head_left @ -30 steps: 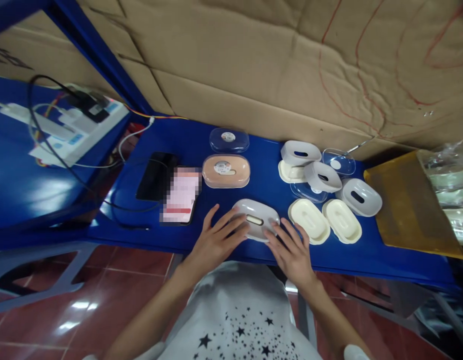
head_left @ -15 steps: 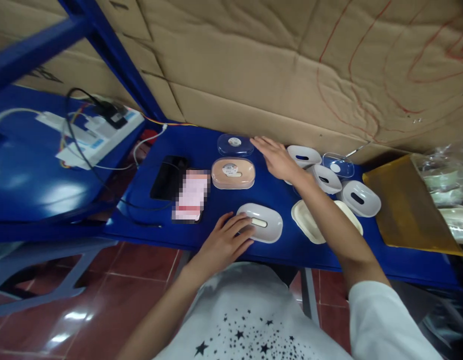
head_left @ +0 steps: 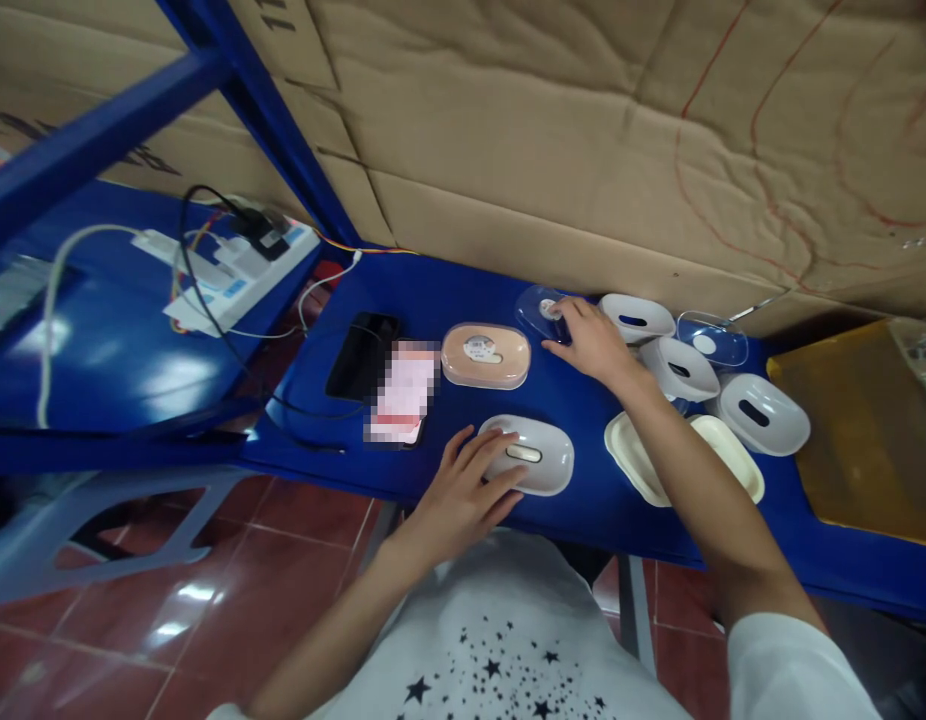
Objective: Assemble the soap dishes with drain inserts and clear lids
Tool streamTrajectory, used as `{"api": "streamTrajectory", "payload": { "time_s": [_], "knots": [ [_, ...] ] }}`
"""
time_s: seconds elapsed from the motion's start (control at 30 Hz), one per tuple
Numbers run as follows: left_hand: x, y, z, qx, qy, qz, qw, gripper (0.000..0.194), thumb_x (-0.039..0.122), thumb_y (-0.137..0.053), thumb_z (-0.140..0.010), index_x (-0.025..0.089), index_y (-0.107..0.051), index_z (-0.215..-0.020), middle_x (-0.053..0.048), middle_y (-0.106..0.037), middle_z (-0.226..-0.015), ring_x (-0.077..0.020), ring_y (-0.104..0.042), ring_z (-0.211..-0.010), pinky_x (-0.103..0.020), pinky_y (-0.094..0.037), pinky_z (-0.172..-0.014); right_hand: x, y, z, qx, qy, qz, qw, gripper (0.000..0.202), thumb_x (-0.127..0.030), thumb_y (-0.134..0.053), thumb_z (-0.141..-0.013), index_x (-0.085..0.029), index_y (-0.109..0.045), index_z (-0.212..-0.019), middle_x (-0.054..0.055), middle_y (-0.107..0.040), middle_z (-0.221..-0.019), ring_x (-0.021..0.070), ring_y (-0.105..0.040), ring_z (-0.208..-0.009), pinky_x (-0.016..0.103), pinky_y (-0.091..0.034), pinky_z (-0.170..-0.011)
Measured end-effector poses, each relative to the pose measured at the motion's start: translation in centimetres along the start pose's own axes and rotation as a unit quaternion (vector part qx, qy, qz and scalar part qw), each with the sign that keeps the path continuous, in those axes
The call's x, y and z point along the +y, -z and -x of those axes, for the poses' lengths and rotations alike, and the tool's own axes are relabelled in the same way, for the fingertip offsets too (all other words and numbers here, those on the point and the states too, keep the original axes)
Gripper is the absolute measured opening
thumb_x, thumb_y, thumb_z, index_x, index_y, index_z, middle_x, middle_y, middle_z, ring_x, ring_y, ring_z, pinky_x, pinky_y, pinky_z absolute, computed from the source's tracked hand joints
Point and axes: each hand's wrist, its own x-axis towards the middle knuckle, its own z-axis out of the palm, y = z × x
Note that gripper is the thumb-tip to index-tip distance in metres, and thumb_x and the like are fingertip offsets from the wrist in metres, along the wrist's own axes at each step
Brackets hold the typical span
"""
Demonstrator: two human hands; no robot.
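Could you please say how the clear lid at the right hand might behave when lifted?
The clear lid is probably light, as it looks like thin plastic. It is likely stiff, given its molded rounded shape, and its glossy surface could slip in the right hand.

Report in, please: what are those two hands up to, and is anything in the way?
Left hand: spread on grey-white dish. Right hand: at clear lid, grip unclear. Blocking the view: right forearm, partly hiding cream trays.
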Motion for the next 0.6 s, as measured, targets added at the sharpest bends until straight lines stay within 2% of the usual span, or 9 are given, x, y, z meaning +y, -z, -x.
{"api": "streamTrajectory", "payload": {
  "time_s": [0.07,0.13,0.27,0.37,0.43,0.53,0.6],
  "knots": [
    [-0.2,0.2,0.3,0.016,0.008,0.009,1.0,0.033,0.021,-0.074,-0.103,0.024,-0.066,-0.135,-0.015,-0.062,-0.153,-0.0322,-0.06,-0.143,-0.058,-0.054,-0.118,0.3,0.2,0.2,0.021,0.0,-0.025,0.999,0.052,-0.041,-0.072,-0.099,-0.019,-0.059,-0.143,0.019,-0.064,-0.145,0.04,-0.066,-0.133,0.057,-0.055,-0.112],
    [-0.4,0.4,0.7,0.032,0.016,0.019,0.999,0.037,0.018,-0.075,-0.101,0.024,-0.064,-0.137,-0.016,-0.06,-0.154,-0.0326,-0.06,-0.142,-0.056,-0.06,-0.113,0.5,0.1,0.8,0.027,0.005,-0.042,0.999,0.054,-0.042,-0.074,-0.098,-0.019,-0.059,-0.143,0.019,-0.061,-0.146,0.0386,-0.065,-0.134,0.055,-0.055,-0.113],
    [-0.8,0.5,0.8,0.035,0.03,0.018,0.999,0.039,0.016,-0.075,-0.101,0.023,-0.063,-0.137,-0.017,-0.059,-0.152,-0.0331,-0.062,-0.14,-0.055,-0.063,-0.11,0.1,0.1,1.9,0.0,-0.022,-0.028,0.999,0.054,-0.038,-0.079,-0.093,-0.018,-0.06,-0.14,0.019,-0.057,-0.15,0.041,-0.065,-0.133,0.059,-0.054,-0.115],
    [-0.7,0.1,0.5,0.018,0.034,0.021,0.999,0.045,0.015,-0.074,-0.102,0.024,-0.06,-0.143,-0.016,-0.059,-0.152,-0.033,-0.062,-0.14,-0.055,-0.064,-0.11,-0.8,1.4,3.5,0.034,-0.035,-0.058,0.997,0.049,-0.039,-0.076,-0.095,-0.02,-0.061,-0.138,0.018,-0.06,-0.146,0.0388,-0.066,-0.131,0.058,-0.055,-0.113],
    [-0.6,-0.5,0.6,0.026,0.057,0.031,0.998,0.052,0.016,-0.075,-0.101,0.027,-0.057,-0.149,-0.017,-0.052,-0.159,-0.0344,-0.061,-0.143,-0.054,-0.065,-0.11,-1.9,2.7,5.9,0.098,-0.036,-0.093,0.99,0.045,-0.041,-0.072,-0.099,-0.023,-0.061,-0.138,0.015,-0.064,-0.143,0.0364,-0.065,-0.134,0.055,-0.055,-0.115],
    [-0.6,-1.3,0.9,0.071,0.109,0.066,0.989,0.067,0.02,-0.082,-0.097,0.032,-0.052,-0.156,-0.017,-0.028,-0.175,-0.0383,-0.059,-0.147,-0.056,-0.067,-0.109,-3.9,3.9,11.3,0.18,-0.04,-0.128,0.974,0.044,-0.042,-0.07,-0.101,-0.029,-0.06,-0.142,0.013,-0.066,-0.142,0.0358,-0.063,-0.137,0.057,-0.054,-0.116],
    [-1.1,-1.5,1.1,0.085,0.12,0.096,0.984,0.076,0.022,-0.085,-0.095,0.035,-0.048,-0.16,-0.016,-0.02,-0.179,-0.0394,-0.058,-0.148,-0.058,-0.065,-0.111,-5.1,3.6,15.1,0.181,-0.022,-0.148,0.972,0.048,-0.039,-0.072,-0.1,-0.032,-0.059,-0.145,0.012,-0.065,-0.145,0.0367,-0.063,-0.14,0.059,-0.054,-0.117]
  ]
}}
